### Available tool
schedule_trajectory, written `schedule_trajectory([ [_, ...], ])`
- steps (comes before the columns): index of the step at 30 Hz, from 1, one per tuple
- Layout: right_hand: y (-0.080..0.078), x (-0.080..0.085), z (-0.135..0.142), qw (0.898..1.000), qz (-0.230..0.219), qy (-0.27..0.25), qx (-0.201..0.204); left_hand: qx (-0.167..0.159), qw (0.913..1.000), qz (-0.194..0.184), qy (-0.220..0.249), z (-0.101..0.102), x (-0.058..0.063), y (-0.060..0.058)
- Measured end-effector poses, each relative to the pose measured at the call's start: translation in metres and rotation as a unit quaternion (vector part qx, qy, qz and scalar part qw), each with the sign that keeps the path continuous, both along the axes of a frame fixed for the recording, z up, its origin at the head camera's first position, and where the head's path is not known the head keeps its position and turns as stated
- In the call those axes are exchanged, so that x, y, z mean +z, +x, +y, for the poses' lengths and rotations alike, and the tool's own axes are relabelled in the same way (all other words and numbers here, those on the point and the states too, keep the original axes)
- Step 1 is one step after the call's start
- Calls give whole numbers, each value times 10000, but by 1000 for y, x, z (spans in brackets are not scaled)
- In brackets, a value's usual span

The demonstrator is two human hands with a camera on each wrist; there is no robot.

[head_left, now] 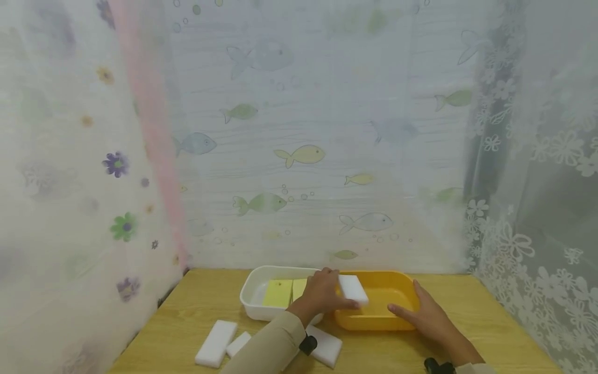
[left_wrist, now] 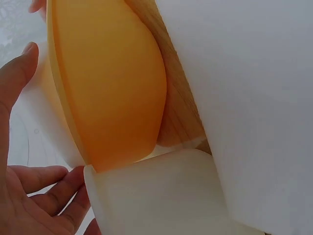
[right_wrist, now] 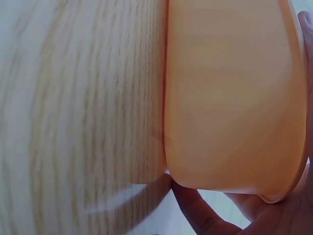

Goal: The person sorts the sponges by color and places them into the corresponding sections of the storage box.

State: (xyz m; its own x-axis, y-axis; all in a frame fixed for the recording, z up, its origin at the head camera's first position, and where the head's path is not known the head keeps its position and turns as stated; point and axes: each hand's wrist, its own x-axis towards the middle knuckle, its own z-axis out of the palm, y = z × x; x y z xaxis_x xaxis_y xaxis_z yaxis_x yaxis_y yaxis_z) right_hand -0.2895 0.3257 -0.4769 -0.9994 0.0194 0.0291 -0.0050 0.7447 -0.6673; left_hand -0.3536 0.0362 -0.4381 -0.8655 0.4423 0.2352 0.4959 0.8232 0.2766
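In the head view my left hand (head_left: pixel 321 292) holds a white foam block (head_left: pixel 353 289) between thumb and fingers, over the left end of an orange plastic tray (head_left: pixel 369 323). The left wrist view shows that block (left_wrist: pixel 45 110) partly hidden behind the tray's wall, with fingers (left_wrist: pixel 56 193) by the white container's rim. My right hand (head_left: pixel 432 315) grips the tray's right end, its thumb at the near rim. From the right wrist, the fingers (right_wrist: pixel 198 208) curl round the tray's end (right_wrist: pixel 234 98).
Left of the tray stands a white container (head_left: pixel 261 311) with yellow blocks (head_left: pixel 278 293) inside. White foam blocks lie on the wooden table (head_left: pixel 163 345) in front: one at left (head_left: pixel 216 343), a smaller-looking one (head_left: pixel 238 344), and one by my left wrist (head_left: pixel 325 347). Patterned curtains (head_left: pixel 299 130) enclose the table.
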Motion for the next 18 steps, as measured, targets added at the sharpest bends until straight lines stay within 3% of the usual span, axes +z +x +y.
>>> schedule_trajectory([
  [9,-2,-2,2,10000,-6,-48,-7,45,9989,174,-434,5,-4,-7],
  [18,-2,-1,-1,10000,-27,-50,-53,105,9984,188,-530,4,-7,-9],
])
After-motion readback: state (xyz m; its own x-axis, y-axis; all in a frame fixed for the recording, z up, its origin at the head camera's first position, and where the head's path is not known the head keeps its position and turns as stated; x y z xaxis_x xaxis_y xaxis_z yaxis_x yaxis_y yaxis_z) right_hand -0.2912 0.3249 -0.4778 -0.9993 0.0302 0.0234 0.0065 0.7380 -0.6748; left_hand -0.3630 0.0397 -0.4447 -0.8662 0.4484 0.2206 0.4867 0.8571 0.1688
